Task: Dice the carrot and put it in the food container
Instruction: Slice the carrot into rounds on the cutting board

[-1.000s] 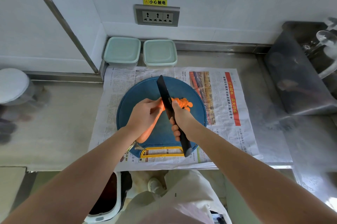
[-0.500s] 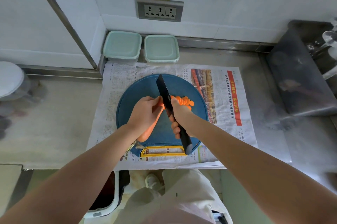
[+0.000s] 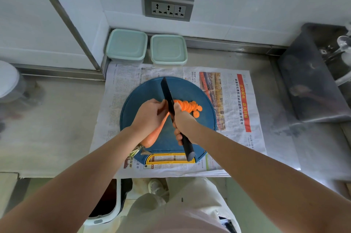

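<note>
The right hand [image 3: 183, 122] is wrapped round the black handle of the knife [image 3: 168, 98], fingers curled under it. The butt of the handle sticks out below the hand, toward the lower edge of the frame. The dark blade runs up and slightly left from the fist, with its tip over the upper part of the round blue cutting board [image 3: 201, 128].

Just left of the blade, the left hand [image 3: 150, 117] grips the carrot [image 3: 153, 136] from above, its fingertips bent and tucked close to the flat of the blade. The carrot slants from under that hand down and left, and its thick end and stubby green top reach the board's lower left rim. Whether the edge is in the carrot or just above it I cannot tell, as the two hands cover the spot.

On the blade's right side lies a row of carrot slices [image 3: 188, 106] — thin orange rounds overlapping one another, with one lying loose at the row's lower right.

The board sits in the middle of a spread newspaper [image 3: 121, 99] on a steel counter [image 3: 57, 118]. At the paper's upper edge, against the wall, two pale green food containers [image 3: 126, 44] stand side by side with lids on — well apart from the carrot. A three-way wall socket [image 3: 168, 7] is above them.
</note>
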`<state>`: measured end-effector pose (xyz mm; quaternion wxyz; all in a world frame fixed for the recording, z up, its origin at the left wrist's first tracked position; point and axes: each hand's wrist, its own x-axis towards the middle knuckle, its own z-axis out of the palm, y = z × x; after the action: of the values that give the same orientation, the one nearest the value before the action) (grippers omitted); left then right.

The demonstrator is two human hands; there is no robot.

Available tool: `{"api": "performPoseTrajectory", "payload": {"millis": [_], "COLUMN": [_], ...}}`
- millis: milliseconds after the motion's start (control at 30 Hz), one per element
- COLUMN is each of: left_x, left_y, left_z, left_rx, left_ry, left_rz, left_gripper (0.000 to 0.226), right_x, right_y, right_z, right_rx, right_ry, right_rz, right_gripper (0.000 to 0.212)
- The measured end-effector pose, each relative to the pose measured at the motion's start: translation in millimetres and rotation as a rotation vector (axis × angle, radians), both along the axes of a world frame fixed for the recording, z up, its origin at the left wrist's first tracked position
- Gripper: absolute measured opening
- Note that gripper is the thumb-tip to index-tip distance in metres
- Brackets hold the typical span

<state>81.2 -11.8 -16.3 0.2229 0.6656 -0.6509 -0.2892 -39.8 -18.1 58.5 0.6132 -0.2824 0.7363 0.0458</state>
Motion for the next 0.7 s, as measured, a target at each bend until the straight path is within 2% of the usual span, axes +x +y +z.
{"api": "performPoseTrajectory", "payload": {"millis": [100, 133, 200, 233, 300, 400, 467, 500, 567, 633, 667, 700], "left_x": [1.0, 1.5, 4.2, 5.8, 8.7, 10.9, 11.2, 10.7, 9.5, 6.4, 5.0, 4.1], "left_y": [-1.3, -1.5, -3.2, -3.5, -3.6, 1.4, 5.8, 8.7, 16.5, 23.6, 25.6, 25.9], "left_z": [0.8, 0.5, -0.3, -1.5, -2.8, -4.0, -5.0, -6.2, -6.9, -6.5, -6.6, -6.9], "left_rx": [0.006, 0.004, -0.023, -0.036, -0.059, -0.066, -0.039, -0.001, 0.093, 0.111, 0.095, 0.082], "left_ry": [0.022, 0.040, 0.062, 0.065, 0.052, 0.072, 0.024, -0.030, -0.124, -0.165, -0.163, -0.149], "left_rz": [-0.019, -0.028, -0.048, -0.060, -0.085, -0.101, -0.153, -0.186, -0.205, -0.182, -0.162, -0.143], "left_gripper": [0.036, 0.033, 0.027, 0.024, 0.023, 0.031, 0.042, 0.049, 0.059, 0.061, 0.060, 0.060], "right_x": [-2.8, -2.8, -0.8, 4.7, 13.9, 19.2, 19.7, 18.5, 17.2, 16.0, 14.5, 12.1], "right_y": [7.8, 10.7, 12.3, 14.7, 19.5, 26.0, 26.6, 27.3, 28.0, 27.4, 26.1, 24.1], "right_z": [-15.0, -16.6, -24.6, -25.3, -30.3, -40.3, -44.7, -42.8, -40.2, -38.3, -35.4, -34.1], "right_rx": [-0.144, -0.168, -0.202, -0.202, -0.172, -0.313, -0.289, -0.280, -0.294, -0.275, -0.241, -0.215], "right_ry": [-0.138, -0.162, -0.133, -0.113, -0.026, 0.100, 0.061, 0.035, -0.020, -0.020, -0.031, -0.059], "right_rz": [0.025, 0.007, -0.031, -0.043, -0.167, -0.058, -0.028, -0.045, -0.065, -0.075, -0.084, -0.110], "right_gripper": [0.047, 0.047, 0.064, 0.066, 0.052, 0.070, 0.050, 0.047, 0.053, 0.039, 0.039, 0.049]}}
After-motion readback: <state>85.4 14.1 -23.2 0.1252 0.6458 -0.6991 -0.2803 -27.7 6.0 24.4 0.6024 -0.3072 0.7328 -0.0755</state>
